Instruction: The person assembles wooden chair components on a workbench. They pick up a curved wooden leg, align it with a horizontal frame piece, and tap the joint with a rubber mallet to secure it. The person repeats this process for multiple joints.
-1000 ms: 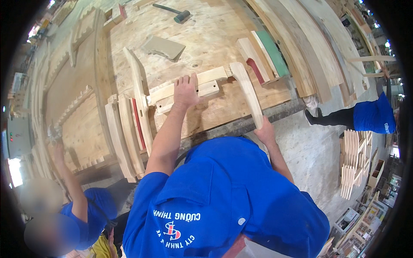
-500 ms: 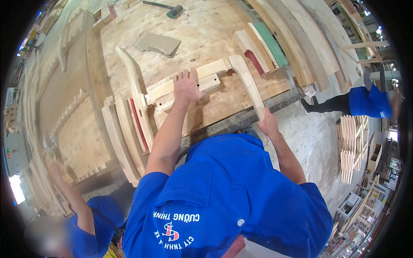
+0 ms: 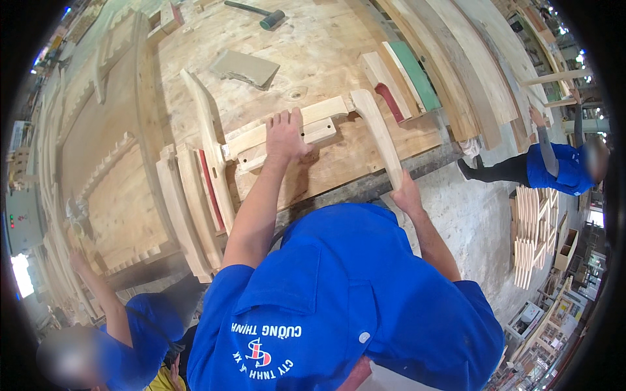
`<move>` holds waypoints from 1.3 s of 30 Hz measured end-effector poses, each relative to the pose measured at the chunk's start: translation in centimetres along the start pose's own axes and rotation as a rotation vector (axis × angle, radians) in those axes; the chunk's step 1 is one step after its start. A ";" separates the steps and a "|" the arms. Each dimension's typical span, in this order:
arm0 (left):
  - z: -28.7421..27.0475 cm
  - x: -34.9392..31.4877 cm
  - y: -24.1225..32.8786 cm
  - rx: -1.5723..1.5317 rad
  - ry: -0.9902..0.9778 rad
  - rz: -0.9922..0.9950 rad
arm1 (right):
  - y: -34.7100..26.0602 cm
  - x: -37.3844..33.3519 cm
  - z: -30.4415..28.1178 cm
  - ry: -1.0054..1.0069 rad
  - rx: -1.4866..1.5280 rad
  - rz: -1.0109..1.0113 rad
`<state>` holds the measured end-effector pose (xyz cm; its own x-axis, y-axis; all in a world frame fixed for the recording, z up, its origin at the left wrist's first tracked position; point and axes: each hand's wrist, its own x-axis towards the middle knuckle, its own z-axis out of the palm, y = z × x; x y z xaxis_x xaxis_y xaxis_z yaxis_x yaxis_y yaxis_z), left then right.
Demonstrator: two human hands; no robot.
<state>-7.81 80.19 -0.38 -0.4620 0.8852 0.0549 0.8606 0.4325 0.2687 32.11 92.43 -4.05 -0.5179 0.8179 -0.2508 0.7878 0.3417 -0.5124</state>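
Across the plywood-topped bench point(image 3: 306, 169) lies a pale wooden rail point(image 3: 326, 109), with my left hand point(image 3: 284, 137) closed over its middle. Just on the near side of the rail sits a narrow wooden block point(image 3: 319, 132) with dark holes, partly covered by that hand. My right hand point(image 3: 407, 194) grips the near end of a curved wooden leg point(image 3: 378, 133), whose far part meets the rail's right end. At the rail's left end stands another shaped wooden leg point(image 3: 216, 159), touched by neither hand.
Farther off lie a mallet point(image 3: 272, 21) and a flat grey-brown board point(image 3: 244, 68). Wooden blocks with a green strip point(image 3: 414, 75) and a red piece point(image 3: 389, 103) flank the right; wooden strips point(image 3: 179, 208) flank the left. Co-workers are at left point(image 3: 147, 319) and right point(image 3: 554, 163).
The view has shifted slightly, while both hands keep their places on the rail and the leg. The co-worker at the right now has an arm raised toward the long boards.
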 end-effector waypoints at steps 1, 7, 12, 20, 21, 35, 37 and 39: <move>-0.1 0.0 0.1 -0.010 -0.010 0.003 | 0.3 -0.1 0.1 0.013 0.028 -0.019; 0.1 0.1 -0.1 0.031 -0.025 -0.017 | 0.2 -2.4 -0.6 0.019 0.112 0.084; 0.3 0.2 -0.1 0.000 0.002 -0.009 | 1.2 -2.7 -1.9 -0.007 -0.011 0.078; 0.4 0.2 -0.3 -0.002 -0.005 -0.008 | 1.2 -0.9 -4.3 -0.018 -0.151 0.074; 0.4 0.2 -0.3 0.000 -0.008 -0.006 | 1.5 -0.5 -4.3 -0.016 -0.157 0.066; 0.5 0.0 -0.2 0.011 0.042 0.016 | 1.5 0.8 -1.5 -0.008 -0.057 -0.015; 0.5 -0.1 -0.2 0.009 0.036 0.013 | 1.0 0.5 -1.3 -0.016 -0.051 0.000; 0.4 -0.1 -0.1 -0.007 0.042 0.009 | 0.9 0.3 -1.1 -0.020 -0.037 0.000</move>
<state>-7.78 80.18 -0.82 -0.4629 0.8810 0.0974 0.8633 0.4232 0.2749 32.98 93.47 -3.69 -0.5246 0.8082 -0.2676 0.7991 0.3591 -0.4822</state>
